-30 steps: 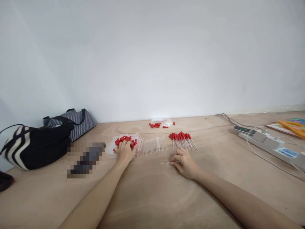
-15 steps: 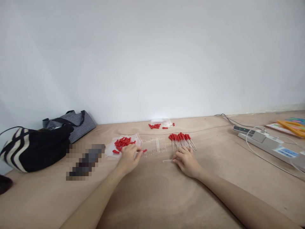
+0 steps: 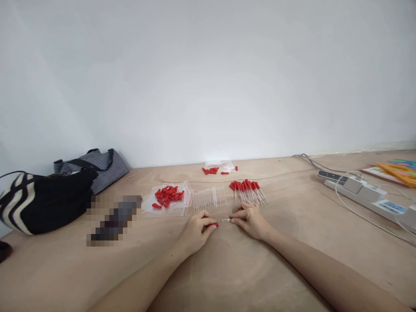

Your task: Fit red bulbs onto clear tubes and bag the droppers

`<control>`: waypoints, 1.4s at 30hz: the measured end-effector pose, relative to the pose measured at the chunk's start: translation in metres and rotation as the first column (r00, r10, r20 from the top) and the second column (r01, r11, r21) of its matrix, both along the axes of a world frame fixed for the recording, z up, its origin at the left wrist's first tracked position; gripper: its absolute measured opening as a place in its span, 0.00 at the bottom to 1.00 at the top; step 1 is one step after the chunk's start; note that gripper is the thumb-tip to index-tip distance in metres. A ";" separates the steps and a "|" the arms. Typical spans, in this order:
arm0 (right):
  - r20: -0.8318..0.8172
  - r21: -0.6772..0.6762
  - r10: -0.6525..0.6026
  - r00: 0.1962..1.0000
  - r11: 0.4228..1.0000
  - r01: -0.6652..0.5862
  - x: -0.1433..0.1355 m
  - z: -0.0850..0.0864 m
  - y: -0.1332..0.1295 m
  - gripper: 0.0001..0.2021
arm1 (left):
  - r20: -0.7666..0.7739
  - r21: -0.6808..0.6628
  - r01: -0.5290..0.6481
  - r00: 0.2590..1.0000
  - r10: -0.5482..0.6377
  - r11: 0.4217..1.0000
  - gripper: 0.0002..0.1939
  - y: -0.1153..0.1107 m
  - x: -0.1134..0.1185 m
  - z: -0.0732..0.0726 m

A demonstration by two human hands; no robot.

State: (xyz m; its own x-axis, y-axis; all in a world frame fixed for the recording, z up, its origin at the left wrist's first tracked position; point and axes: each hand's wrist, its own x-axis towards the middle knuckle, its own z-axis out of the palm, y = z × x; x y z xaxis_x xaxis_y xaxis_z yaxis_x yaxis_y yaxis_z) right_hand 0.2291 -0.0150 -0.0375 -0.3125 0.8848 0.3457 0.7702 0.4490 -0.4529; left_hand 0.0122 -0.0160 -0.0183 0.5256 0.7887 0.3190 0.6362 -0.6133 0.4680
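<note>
Pinched in the fingers of my left hand (image 3: 196, 232) is a red rubber dropper bulb (image 3: 213, 225). My right hand (image 3: 252, 222) grips a clear glass dropper tube (image 3: 225, 220), its end pointing left at the bulb. A small gap separates the two. Beyond my hands lies a row of bare glass tubes (image 3: 209, 198). To its right, behind my right hand, are several droppers (image 3: 248, 187) with red bulbs on their tubes. Left of the row, a pile of loose red bulbs (image 3: 167, 195) rests on a clear plastic bag (image 3: 187, 197).
Near the wall, more red bulbs (image 3: 211, 171) lie by another clear bag (image 3: 221, 164). A black bag (image 3: 58, 201) and a striped bag (image 3: 112, 169) stand at left, beside a pixelated dark object (image 3: 117, 219). At right are a power strip (image 3: 367, 197) with cables and yellow items (image 3: 396, 173).
My left hand has moved right and nearer from beside the bulb pile, carrying the red bulb toward the tube. My right hand has stayed almost in place with the tube.
</note>
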 end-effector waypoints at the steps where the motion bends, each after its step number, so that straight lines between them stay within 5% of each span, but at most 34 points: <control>1: -0.010 0.008 -0.002 1.000 1.000 0.002 -0.001 0.000 0.000 0.07 | 0.021 -0.005 -0.013 1.000 0.013 1.000 0.09 0.000 0.001 0.000; 10: -0.153 0.103 -0.014 0.988 0.994 0.030 -0.014 0.002 -0.008 0.06 | 0.160 -0.142 -0.029 0.986 0.052 0.989 0.08 0.004 0.001 -0.004; 27: -0.074 0.242 0.145 0.987 0.962 -0.123 -0.021 0.006 -0.014 0.08 | 0.290 -0.216 -0.005 0.954 0.069 0.976 0.09 0.004 0.002 -0.011; 34: 0.094 0.381 0.163 0.982 0.905 -0.187 -0.020 0.006 -0.014 0.10 | 0.242 -0.178 -0.016 0.968 0.060 0.984 0.09 0.002 0.002 -0.011; 42: 0.028 0.303 0.128 0.991 0.944 -0.131 -0.025 0.010 -0.018 0.10 | 0.142 0.021 -0.069 0.988 0.066 0.997 0.07 -0.006 0.006 -0.006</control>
